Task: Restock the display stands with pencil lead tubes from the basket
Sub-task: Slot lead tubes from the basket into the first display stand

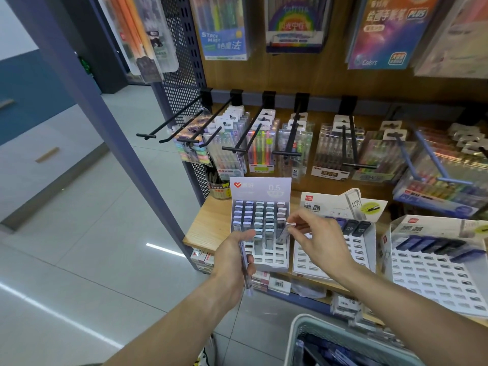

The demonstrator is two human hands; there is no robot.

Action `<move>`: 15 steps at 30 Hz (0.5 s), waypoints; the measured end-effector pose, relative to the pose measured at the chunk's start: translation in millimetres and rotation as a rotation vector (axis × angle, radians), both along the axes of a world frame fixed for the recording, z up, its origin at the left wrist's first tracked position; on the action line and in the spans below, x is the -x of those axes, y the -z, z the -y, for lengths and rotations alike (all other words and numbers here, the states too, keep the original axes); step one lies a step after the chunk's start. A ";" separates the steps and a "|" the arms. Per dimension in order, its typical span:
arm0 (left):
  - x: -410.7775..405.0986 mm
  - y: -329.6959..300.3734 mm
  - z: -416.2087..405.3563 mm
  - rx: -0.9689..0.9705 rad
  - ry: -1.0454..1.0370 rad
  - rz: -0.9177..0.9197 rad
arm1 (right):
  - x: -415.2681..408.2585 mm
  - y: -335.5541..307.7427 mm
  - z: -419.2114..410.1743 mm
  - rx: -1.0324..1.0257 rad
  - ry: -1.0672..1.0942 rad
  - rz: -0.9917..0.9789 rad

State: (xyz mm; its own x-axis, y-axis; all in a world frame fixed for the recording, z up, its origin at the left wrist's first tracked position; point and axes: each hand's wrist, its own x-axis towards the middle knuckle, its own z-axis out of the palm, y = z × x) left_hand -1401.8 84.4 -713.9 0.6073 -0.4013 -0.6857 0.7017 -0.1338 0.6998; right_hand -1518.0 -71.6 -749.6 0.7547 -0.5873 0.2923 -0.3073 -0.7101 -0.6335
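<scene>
With the right hand pinching one lead tube at its pale cap just left of its fingertips, lower it upright into an open slot of the stand while the left hand grips spare tubes nearby

Three display stands sit side by side on the shelf: the left stand, the middle stand just right of it, the right stand furthest right. Behind them, pen packs hang on hooks. The basket sits below, in front of the shelf. The left hand is before the left stand, holding lead tubes; the right hand (over the gap between left and middle stands) pinches one tube above the left stand's right-hand slots
</scene>
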 end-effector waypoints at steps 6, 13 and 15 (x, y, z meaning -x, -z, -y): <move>-2.6 -1.2 -2.3 0.043 -0.043 0.024 | -0.8 1.5 -2.1 -0.017 0.001 0.004; -4.9 -2.3 -6.7 0.099 -0.053 0.066 | -3.0 15.6 -3.5 0.100 -0.028 -0.137; -6.0 -1.6 -10.6 0.120 -0.039 0.080 | -4.1 15.0 -4.6 0.130 -0.024 -0.192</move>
State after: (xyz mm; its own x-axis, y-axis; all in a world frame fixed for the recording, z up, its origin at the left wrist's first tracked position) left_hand -1395.7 95.0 -712.3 0.6748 -0.4528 -0.5827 0.6460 -0.0195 0.7631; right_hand -1513.8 -67.0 -764.6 0.8170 -0.5356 0.2135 -0.3958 -0.7902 -0.4679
